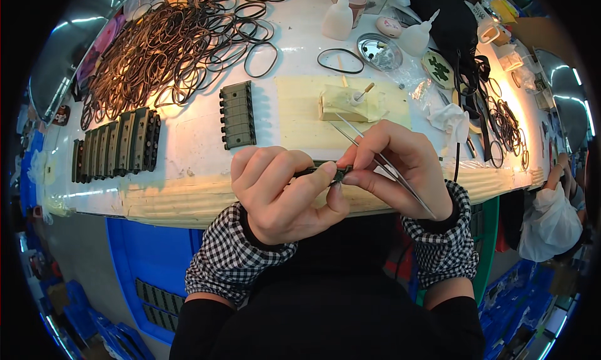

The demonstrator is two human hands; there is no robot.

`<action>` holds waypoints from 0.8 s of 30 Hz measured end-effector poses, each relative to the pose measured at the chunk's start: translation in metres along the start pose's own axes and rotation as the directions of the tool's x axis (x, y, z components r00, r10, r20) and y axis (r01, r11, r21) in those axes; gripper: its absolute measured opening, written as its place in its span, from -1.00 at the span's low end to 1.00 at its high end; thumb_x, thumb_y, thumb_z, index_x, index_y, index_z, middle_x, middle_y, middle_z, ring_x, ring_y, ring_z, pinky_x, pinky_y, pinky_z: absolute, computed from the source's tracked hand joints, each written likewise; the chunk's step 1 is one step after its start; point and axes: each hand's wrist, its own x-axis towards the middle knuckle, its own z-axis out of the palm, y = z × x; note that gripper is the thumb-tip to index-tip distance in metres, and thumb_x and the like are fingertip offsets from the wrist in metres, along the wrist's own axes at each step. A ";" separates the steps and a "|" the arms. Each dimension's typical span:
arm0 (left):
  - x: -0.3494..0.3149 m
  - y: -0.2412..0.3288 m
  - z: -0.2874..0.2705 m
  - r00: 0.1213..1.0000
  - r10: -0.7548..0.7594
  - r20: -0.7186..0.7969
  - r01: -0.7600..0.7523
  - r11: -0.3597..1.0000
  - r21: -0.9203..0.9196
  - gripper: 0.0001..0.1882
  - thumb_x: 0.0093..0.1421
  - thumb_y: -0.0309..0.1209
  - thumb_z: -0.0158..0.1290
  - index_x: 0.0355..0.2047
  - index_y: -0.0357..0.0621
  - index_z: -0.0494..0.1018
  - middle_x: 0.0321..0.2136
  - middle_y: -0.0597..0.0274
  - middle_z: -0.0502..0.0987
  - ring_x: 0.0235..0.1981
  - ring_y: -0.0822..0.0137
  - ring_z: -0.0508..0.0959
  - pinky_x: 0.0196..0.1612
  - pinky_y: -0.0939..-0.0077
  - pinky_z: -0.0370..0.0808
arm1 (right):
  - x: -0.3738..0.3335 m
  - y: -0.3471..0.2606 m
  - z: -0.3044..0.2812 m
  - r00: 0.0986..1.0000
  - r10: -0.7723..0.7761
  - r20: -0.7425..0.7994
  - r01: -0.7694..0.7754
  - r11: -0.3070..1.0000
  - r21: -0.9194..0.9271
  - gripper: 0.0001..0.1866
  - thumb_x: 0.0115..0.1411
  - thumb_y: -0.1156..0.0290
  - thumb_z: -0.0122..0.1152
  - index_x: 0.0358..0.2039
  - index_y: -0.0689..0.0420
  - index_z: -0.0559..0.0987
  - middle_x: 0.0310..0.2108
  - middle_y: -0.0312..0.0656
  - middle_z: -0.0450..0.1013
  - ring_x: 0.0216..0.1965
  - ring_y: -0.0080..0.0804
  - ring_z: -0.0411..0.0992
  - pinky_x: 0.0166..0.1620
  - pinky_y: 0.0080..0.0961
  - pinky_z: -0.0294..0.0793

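Note:
Just beyond the table's padded front edge, both hands meet over a small dark green piece (340,173), mostly covered by fingers. My left hand (275,194) is closed around its left end, with thumb and forefinger pinching. At its right end, the thumb and fingertips of my right hand (404,160) grip it too. Metal tweezers (405,185) also lie in that right hand, slanting across the palm, their tips pointing up and away. Beyond my left hand stands a dark green ribbed strip (237,116). A taped, cream-coloured block (343,107) with a stick in it sits beyond the tweezers.
A big heap of dark rubber bands (169,53) fills the far left. Several green ribbed strips (119,144) stand at left. White squeeze bottles (339,20) and a round clear dish (379,51) are at the back. Below the table is a blue bin (156,241); another person (551,225) sits right.

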 end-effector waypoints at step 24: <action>-0.001 -0.011 -0.011 0.714 -0.487 0.503 0.461 -0.213 -0.862 -0.73 0.14 -0.71 0.10 -0.18 -0.21 0.38 -0.20 0.14 0.56 -0.07 0.34 0.54 0.06 0.40 0.43 | -0.018 -0.003 -0.011 0.992 0.047 -0.119 -0.004 0.940 0.341 -0.82 0.16 0.68 0.20 -0.29 0.20 0.39 -0.30 -0.12 0.51 -0.34 -0.59 0.47 -0.23 -0.68 0.47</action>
